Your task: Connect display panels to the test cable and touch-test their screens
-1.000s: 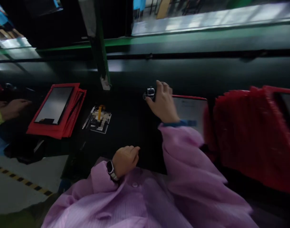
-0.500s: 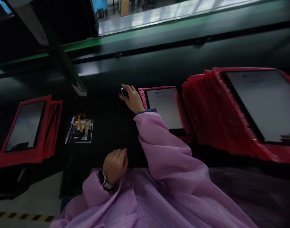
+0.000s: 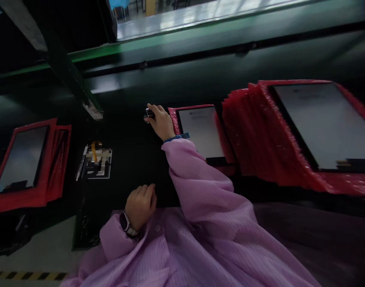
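My right hand (image 3: 162, 121) reaches over the dark bench, its thumb and fingers closed on a small dark, shiny object (image 3: 148, 114) that is too small to name. Just right of that hand a display panel (image 3: 202, 131) lies on red bubble wrap. My left hand (image 3: 141, 205), with a watch on the wrist, rests curled near the bench's front edge; its fingers are bent in and nothing shows in them. To its upper left sits a small circuit board (image 3: 100, 164) with an orange ribbon cable (image 3: 94, 151), and a white pen-like tool (image 3: 81, 162) lies beside it.
A tall stack of red bubble wrap (image 3: 254, 139) with a large panel (image 3: 322, 123) on top stands at the right. Another panel (image 3: 22, 159) lies on red wrap at the left. A green metal post (image 3: 70, 77) slants down to the bench behind the board.
The whole view has shifted slightly, so the bench items appear a little further left. Both hands keep nearly the same pose and place over the bench.
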Motion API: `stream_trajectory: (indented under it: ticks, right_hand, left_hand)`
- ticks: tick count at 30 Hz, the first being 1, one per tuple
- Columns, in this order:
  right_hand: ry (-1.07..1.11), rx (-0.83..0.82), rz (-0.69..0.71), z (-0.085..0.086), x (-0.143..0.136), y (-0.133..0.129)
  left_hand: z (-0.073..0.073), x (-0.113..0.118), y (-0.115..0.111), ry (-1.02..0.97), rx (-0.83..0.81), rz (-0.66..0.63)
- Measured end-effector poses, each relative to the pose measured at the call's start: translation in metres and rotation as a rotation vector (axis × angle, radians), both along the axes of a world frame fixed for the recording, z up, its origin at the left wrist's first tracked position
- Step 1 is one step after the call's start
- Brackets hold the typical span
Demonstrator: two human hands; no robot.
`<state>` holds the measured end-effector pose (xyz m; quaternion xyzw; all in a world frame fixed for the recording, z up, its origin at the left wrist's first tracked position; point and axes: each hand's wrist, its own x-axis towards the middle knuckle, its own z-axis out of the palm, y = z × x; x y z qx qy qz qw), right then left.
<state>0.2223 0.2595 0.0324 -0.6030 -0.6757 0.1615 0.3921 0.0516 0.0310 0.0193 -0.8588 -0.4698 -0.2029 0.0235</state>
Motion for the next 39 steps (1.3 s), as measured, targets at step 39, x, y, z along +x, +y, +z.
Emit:
stream_trajectory:
  ticks: [39]
  right_hand:
    - [-0.018,0.161,-0.439,-0.017,0.051,-0.212]
  left_hand:
    - [0.014,0.057,0.042,-0.794,-1.031,-0.109]
